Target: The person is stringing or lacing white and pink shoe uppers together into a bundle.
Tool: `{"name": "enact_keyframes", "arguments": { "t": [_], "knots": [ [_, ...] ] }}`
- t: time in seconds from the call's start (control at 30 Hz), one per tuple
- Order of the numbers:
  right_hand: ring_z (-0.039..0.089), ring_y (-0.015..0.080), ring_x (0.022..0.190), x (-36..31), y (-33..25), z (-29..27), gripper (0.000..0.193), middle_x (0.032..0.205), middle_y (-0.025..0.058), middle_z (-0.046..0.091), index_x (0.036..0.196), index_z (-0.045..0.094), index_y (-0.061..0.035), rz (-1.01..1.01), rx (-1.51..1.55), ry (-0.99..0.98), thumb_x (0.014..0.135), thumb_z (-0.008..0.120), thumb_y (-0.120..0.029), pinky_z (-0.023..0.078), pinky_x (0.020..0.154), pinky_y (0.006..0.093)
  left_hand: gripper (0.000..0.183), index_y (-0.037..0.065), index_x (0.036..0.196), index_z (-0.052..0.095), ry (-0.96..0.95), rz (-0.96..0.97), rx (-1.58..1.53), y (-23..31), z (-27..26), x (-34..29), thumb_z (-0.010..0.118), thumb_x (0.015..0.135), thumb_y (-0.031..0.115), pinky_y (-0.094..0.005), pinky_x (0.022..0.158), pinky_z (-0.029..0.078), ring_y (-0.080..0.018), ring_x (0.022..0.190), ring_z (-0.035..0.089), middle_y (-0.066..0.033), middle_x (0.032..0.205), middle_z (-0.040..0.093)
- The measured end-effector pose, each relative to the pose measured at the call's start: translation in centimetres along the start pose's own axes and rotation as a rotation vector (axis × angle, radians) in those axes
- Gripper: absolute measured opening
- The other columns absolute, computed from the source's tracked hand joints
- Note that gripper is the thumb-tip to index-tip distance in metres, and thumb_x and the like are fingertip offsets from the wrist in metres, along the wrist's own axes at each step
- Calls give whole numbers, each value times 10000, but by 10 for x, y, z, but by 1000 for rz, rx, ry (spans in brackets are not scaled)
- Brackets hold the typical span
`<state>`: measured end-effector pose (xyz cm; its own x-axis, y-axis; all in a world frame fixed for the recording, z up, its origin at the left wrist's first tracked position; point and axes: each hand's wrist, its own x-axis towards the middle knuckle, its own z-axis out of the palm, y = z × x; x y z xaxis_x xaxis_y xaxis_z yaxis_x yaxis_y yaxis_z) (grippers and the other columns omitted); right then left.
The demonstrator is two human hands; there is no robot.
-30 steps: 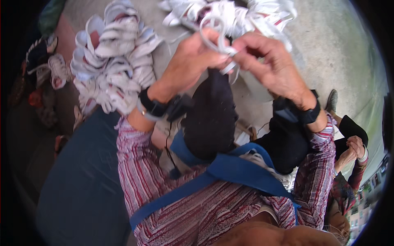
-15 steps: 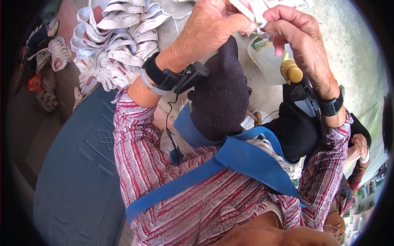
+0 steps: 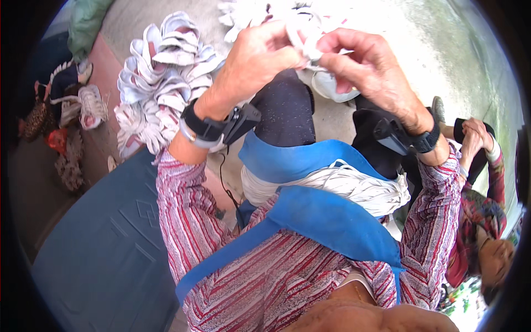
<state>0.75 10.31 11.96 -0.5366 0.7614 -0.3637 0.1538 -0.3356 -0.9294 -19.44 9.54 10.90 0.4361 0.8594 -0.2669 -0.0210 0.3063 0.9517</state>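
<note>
My left hand (image 3: 251, 61) and my right hand (image 3: 368, 69) are raised together in front of me, both pinching a thin white strap loop (image 3: 304, 39) between their fingertips. Each wrist carries a black band with a small device. A bundle of white cords (image 3: 343, 188) lies in the blue apron pouch (image 3: 326, 221) on my lap, below the hands. More white strap pieces lie on the ground beyond the hands, partly hidden by them.
A heap of white shoe uppers (image 3: 160, 83) lies on the ground at the left. A dark blue surface (image 3: 99, 249) fills the lower left. Another person in a patterned sleeve (image 3: 475, 210) sits at the right. A green sack (image 3: 88, 22) sits top left.
Both hands stay up on the white strap; the view has shifted, so the hands sit lower in the picture and the pale bottle by the right hand is gone from sight.
</note>
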Motion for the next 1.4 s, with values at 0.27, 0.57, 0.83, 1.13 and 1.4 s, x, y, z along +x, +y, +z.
{"name": "enact_keyframes", "arguments": {
  "t": [0.27, 0.57, 0.83, 1.13, 1.4],
  "knots": [
    [536, 76, 526, -6, -8, 0, 126, 665, 17, 562, 821, 588, -5, -76, -64, -57, 811, 536, -119, 453, 496, 221, 158, 10, 915, 560, 18, 3, 1, 3, 5, -11, 614, 769, -16, -214, 728, 462, -74, 804, 550, -5, 843, 581],
    [543, 46, 511, -8, -8, 2, 90, 608, -7, 526, 804, 532, -23, -293, -196, 72, 828, 495, -102, 402, 432, 182, 190, 23, 953, 542, -64, 58, -134, -1, 6, -9, 579, 776, -37, -275, 751, 516, -126, 859, 572, -54, 931, 565],
    [572, 84, 495, -13, -11, -9, 121, 625, 22, 572, 809, 553, -9, -255, 105, 180, 835, 504, -116, 440, 437, 202, 89, 49, 850, 471, -75, 149, -485, 1, 4, -6, 480, 777, 0, -261, 707, 484, -144, 791, 571, -104, 940, 504],
    [563, 101, 596, 8, 15, -75, 121, 643, 43, 570, 870, 563, -12, -478, 274, 539, 870, 504, -118, 461, 575, 220, 75, 40, 852, 431, -45, 33, -607, 2, -15, -26, 478, 794, 46, -326, 660, 522, -248, 766, 623, -206, 936, 576],
    [590, 123, 682, 11, 41, -105, 197, 774, 64, 602, 974, 558, -3, -485, 176, 509, 906, 506, -180, 483, 645, 230, 136, 52, 911, 429, -72, -51, -469, 10, -18, -31, 519, 813, 78, -280, 639, 491, -201, 721, 606, -161, 899, 590]
  ]
}}
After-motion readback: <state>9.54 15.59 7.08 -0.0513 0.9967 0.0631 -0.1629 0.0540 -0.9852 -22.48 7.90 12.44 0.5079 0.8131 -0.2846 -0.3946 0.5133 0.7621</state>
